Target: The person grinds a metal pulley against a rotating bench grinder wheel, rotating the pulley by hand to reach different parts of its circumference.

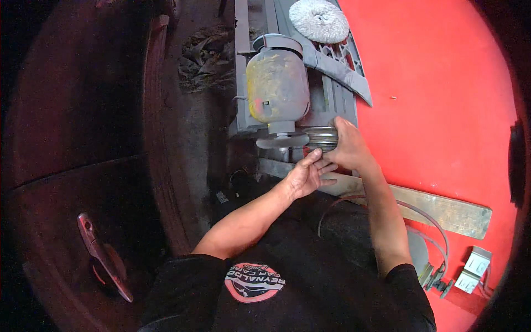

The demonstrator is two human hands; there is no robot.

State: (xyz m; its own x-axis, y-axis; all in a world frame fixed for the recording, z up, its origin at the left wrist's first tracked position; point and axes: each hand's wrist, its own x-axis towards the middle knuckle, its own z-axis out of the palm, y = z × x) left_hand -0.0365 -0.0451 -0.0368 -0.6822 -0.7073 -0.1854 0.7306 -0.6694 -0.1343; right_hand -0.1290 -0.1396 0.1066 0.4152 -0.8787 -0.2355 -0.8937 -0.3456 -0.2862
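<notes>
A grooved round metal part (pixel 322 138) sits just right of the thin grey wheel (pixel 271 143) on the motor's shaft, its left side touching or nearly touching the wheel's edge. My right hand (pixel 351 145) is closed round the part's right side. Beneath it, my left hand (pixel 311 174) is turned palm up with its fingers apart, and one fingertip is at the part's lower edge. The motor (pixel 278 83) has a worn grey and yellow cylindrical housing, and its shaft points toward me. Whether the wheel is spinning I cannot tell.
A fluffy white round pad (pixel 319 21) lies on the grey bench (pixel 240 83). A wooden board (pixel 442 207) rests at the right, close to a hose (pixel 437 226) and a white outlet box (pixel 474 269). A dark car door with a handle (pixel 102 254) stands at my left.
</notes>
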